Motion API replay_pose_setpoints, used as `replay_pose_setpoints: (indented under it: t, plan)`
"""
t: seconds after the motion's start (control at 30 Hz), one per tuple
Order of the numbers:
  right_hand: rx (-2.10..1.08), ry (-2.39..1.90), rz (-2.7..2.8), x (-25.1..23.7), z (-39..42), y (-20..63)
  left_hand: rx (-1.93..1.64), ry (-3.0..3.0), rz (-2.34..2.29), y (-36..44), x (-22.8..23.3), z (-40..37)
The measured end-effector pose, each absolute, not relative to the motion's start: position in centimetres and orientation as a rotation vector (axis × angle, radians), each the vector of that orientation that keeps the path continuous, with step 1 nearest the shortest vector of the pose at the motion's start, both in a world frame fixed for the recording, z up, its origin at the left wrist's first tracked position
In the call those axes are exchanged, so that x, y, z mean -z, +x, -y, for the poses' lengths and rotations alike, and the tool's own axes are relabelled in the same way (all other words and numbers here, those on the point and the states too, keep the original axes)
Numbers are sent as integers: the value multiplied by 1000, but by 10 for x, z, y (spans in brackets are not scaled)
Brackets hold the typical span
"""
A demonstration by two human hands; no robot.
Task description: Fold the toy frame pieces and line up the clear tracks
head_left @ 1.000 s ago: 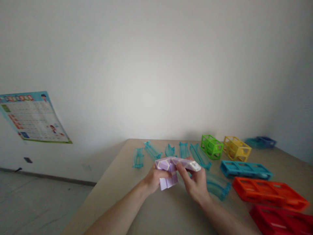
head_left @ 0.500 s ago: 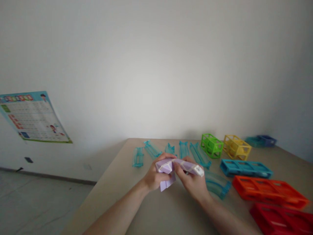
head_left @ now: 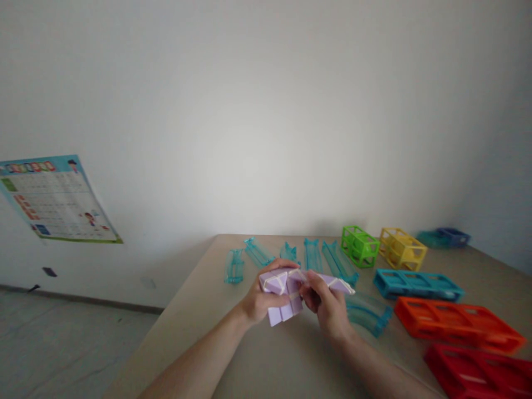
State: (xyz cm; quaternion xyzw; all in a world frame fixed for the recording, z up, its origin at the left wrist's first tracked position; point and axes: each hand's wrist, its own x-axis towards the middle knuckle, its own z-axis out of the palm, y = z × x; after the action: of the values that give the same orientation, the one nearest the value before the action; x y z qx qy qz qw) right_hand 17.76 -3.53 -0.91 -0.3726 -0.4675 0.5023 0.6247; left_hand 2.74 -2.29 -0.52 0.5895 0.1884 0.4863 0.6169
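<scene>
While both hands grip the lilac twist-puzzle snake (head_left: 296, 288) just above the beige table (head_left: 266, 354), the left hand (head_left: 260, 302) is closed around its folded left end and the right hand (head_left: 326, 307) pinches the straight run that juts to the right. Judging from that grip, a segment turned against its hinge could jam or pop apart, and the unsupported right tip could swing down onto the curved teal track piece (head_left: 368, 315) lying just beside it. Of the open lattice frames, the green frame (head_left: 359, 247) seems to hold a green ball; the yellow frame (head_left: 402, 249), blue frame (head_left: 418, 285), orange frame (head_left: 457, 326) and red frame (head_left: 477, 374) look empty, though blur leaves that uncertain.
</scene>
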Motion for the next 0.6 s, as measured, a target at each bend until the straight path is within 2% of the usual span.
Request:
replay_pose_setpoints:
  t: [0.1, 0.27, 0.47, 0.6]
  plan:
    - [-1232, -837, 982, 6, 34, 178, -1150, 1340, -413, 28, 8, 22]
    - [-1568, -739, 884, 0, 34, 174, -1276, 1368, -378, 26, 11, 17]
    - [-1606, -646, 793, -5, 32, 178, -1262, 1281, -351, 20, 8, 13]
    - [-1733, -732, 961, -14, 29, 190, -1171, 1190, -333, 8, -2, 8]
